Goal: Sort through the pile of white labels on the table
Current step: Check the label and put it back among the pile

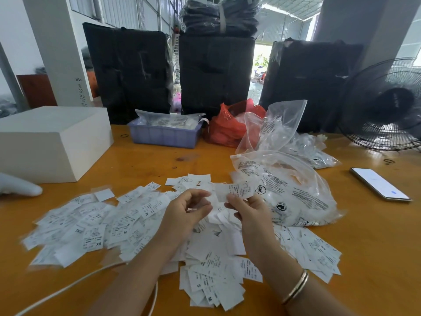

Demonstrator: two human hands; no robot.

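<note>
A wide pile of white labels (118, 224) printed with black text and size letters covers the orange table (148, 160) in front of me. My right hand (248, 210) pinches a single white label (239, 190) and holds it up above the pile's middle. Just to its left, my left hand (189, 210) hovers over the pile with its fingers loosely curled, and I cannot see anything held in it. Both forearms reach in from the bottom edge, and the right wrist wears a gold bangle.
A clear printed plastic bag (289, 192) lies right of the hands. A phone (379, 183) sits farther right. A white box (52, 140) stands at left, a purple bin (165, 133) and red bag (230, 126) behind. A fan (387, 103) stands at the right.
</note>
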